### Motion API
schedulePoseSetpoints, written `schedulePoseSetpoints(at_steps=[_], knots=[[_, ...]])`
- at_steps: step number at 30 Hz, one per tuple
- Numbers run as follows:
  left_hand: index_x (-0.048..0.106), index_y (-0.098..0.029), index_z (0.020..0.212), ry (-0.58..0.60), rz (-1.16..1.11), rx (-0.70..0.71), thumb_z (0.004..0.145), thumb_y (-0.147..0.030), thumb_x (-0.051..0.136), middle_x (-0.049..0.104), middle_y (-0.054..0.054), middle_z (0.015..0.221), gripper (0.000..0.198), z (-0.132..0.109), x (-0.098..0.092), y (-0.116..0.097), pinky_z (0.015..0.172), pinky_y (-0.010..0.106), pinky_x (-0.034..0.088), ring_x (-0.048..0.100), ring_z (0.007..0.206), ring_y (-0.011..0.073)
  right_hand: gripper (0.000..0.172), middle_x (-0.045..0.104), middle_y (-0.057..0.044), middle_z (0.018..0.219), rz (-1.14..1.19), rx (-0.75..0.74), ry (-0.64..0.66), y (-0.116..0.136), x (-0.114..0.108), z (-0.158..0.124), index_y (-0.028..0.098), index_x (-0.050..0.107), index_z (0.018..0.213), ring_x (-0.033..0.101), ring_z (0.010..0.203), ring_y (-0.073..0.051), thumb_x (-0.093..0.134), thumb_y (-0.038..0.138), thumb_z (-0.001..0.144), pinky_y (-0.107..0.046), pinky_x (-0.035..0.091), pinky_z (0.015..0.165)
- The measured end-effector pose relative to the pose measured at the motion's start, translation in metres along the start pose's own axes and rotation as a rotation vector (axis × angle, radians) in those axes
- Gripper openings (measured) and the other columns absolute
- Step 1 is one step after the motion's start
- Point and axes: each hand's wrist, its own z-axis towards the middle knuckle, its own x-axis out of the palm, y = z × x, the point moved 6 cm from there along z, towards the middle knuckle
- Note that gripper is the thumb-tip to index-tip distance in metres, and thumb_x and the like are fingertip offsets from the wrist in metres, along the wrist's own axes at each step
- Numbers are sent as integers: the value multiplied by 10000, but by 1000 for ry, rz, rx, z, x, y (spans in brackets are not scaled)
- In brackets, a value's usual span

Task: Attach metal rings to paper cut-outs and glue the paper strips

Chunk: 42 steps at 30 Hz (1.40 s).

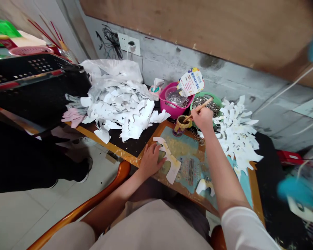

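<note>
My right hand (203, 119) grips a brush (207, 102) with a light wooden handle. The brush's lower end dips into a small, stained cup (181, 128), so its tip is hidden. My left hand (151, 160) lies on the work board with fingers spread, beside a curved white paper cutout (174, 166) and touching its edge. Yellowish smears show along the cutout. Closer to me, under my right forearm, is a smaller white cutout (205, 186). A blue, glue-stained sheet (187, 144) covers much of the board.
A heap of white paper pieces (120, 100) lies at left. Behind the cup stand a pink basket (169, 109) and a green basket (216, 99) holding metal rings. More white cutouts (234, 128) are piled at right. Another person's dark-clothed legs (33, 156) are at far left.
</note>
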Motion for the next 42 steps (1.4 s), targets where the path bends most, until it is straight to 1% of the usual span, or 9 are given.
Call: schedulePoseSetpoints(at_steps=[4, 9, 14, 19, 23, 28, 32, 35, 42], knots=[[458, -169, 1283, -1, -13, -3, 904, -442, 578, 538, 180, 1325, 483, 1, 2, 3, 1150, 573, 301, 490, 1303, 328, 135, 605, -9, 560, 383, 153, -191, -33, -30, 0, 212, 540, 729, 673, 550, -227, 611, 297, 806, -403, 577, 570], [478, -172, 1269, -18, -31, 4, 922, -413, 544, 557, 172, 1332, 427, 11, -2, 3, 1147, 571, 306, 507, 1289, 320, 175, 564, 24, 502, 607, 221, -437, -53, -84, -19, 210, 506, 688, 632, 434, -166, 657, 255, 765, -289, 550, 458], [450, -170, 1306, -22, -12, 5, 943, -384, 502, 570, 168, 1338, 424, 25, -7, 11, 1144, 580, 298, 525, 1280, 321, 166, 578, 13, 480, 716, 291, -437, -58, -112, -60, 182, 555, 630, 554, 339, -122, 709, 211, 686, -225, 487, 361], [446, -154, 1299, 33, 6, 3, 920, -381, 538, 610, 173, 1284, 452, 31, -2, 21, 1138, 618, 281, 568, 1230, 334, 151, 648, -15, 567, 861, 298, -114, -56, -85, -105, 189, 591, 610, 593, 406, -136, 702, 227, 705, -232, 482, 359], [447, -164, 1302, 39, -4, 3, 898, -368, 565, 602, 169, 1301, 468, 30, 3, 26, 1154, 611, 268, 562, 1244, 329, 119, 702, -11, 704, 803, 359, 30, -58, -46, -129, 224, 687, 805, 678, 559, -173, 740, 302, 731, -309, 603, 523], [457, -174, 1304, 30, -15, -15, 877, -364, 592, 610, 168, 1285, 487, 29, 3, 27, 1158, 606, 269, 578, 1224, 324, 132, 706, -26, 792, 690, 235, 111, -46, -13, -131, 245, 693, 807, 703, 731, -206, 714, 374, 788, -391, 632, 733], [452, -165, 1296, 25, -20, -12, 913, -367, 545, 613, 166, 1283, 443, 29, 1, 25, 1159, 606, 266, 575, 1228, 314, 101, 699, -29, 760, 673, 224, 174, -45, -7, -125, 235, 693, 713, 678, 696, -199, 716, 328, 745, -373, 623, 684], [448, -153, 1298, 15, -6, 0, 924, -366, 528, 612, 171, 1280, 438, 28, 1, 25, 1161, 592, 268, 568, 1237, 309, 89, 676, -16, 699, 734, 276, 133, -50, -11, -121, 224, 672, 630, 655, 645, -182, 685, 258, 711, -332, 605, 597], [464, -151, 1302, -7, 6, -5, 903, -340, 552, 615, 169, 1272, 450, 27, 0, 23, 1163, 585, 272, 562, 1239, 310, 74, 685, -13, 749, 800, 254, 70, -41, -8, -113, 229, 678, 667, 671, 703, -187, 663, 238, 738, -345, 608, 653]])
